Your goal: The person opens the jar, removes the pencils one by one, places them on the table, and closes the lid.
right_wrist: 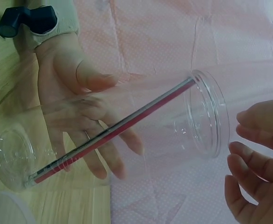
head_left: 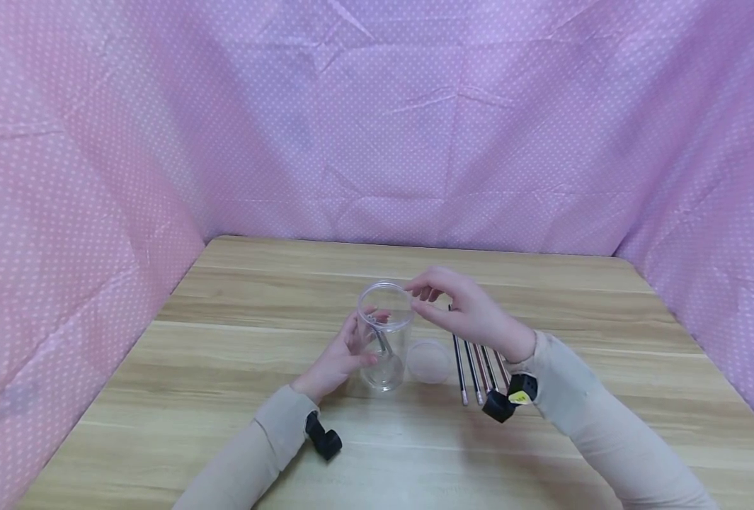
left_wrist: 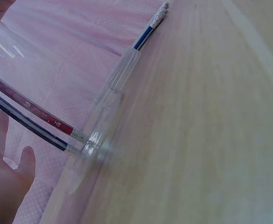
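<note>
A clear plastic jar (head_left: 394, 347) stands uncovered on the table. Inside it lean a red pencil (right_wrist: 122, 130) and a dark pencil (left_wrist: 29, 123), seen through the wall. My left hand (head_left: 338, 360) is cupped at the jar's left side, fingers spread behind it. In the right wrist view the thumb of that left hand (right_wrist: 82, 109) stands apart from the wall. My right hand (head_left: 472, 312) is beside the jar's rim, its fingers loosely bent with nothing between them; whether a fingertip touches the rim I cannot tell.
A round translucent lid (head_left: 429, 361) lies flat just right of the jar. Several pencils (head_left: 472, 372) lie side by side beyond it, partly under my right wrist. The wooden table (head_left: 224, 319) is enclosed by pink dotted cloth (head_left: 383, 142) at the back and sides.
</note>
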The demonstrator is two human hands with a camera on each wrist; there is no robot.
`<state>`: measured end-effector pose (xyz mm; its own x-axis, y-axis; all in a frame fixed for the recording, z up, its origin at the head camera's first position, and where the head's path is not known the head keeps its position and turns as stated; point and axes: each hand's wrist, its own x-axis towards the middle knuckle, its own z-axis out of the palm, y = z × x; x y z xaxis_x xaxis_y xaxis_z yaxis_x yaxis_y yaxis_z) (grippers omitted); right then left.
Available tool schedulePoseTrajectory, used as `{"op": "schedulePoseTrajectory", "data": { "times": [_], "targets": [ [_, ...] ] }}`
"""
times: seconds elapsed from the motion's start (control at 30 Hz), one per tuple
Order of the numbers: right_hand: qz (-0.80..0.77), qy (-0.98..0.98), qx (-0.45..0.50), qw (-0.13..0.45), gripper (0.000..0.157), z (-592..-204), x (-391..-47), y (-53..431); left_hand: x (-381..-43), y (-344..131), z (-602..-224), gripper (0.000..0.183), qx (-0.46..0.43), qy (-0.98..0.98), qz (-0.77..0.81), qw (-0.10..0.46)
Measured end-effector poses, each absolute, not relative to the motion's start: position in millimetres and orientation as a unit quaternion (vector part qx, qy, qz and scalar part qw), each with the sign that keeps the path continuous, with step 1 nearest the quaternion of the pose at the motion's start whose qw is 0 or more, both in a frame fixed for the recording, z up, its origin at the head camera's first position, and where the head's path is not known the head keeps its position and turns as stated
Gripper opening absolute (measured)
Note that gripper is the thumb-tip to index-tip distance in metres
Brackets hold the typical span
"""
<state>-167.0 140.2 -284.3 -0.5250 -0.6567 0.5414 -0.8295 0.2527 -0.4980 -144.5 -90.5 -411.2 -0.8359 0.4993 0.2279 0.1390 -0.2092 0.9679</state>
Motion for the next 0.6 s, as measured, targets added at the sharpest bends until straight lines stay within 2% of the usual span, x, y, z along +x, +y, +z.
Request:
{"op": "schedulePoseTrajectory", "data": {
  "times": [0.27,0.6],
  "targets": [
    [0.342,-0.752,0.534,0.180,0.030,-283.6,-160.7,132.6,-142.5,-91.3,-408.3,0.079,0.236,0.635,0.723,0.134],
    [0.283,-0.746,0.577,0.173,0.035,-287.5,-151.5,124.7,-140.2,-93.5,-406.3,0.080,0.204,0.666,0.704,0.137]
  ]
}}
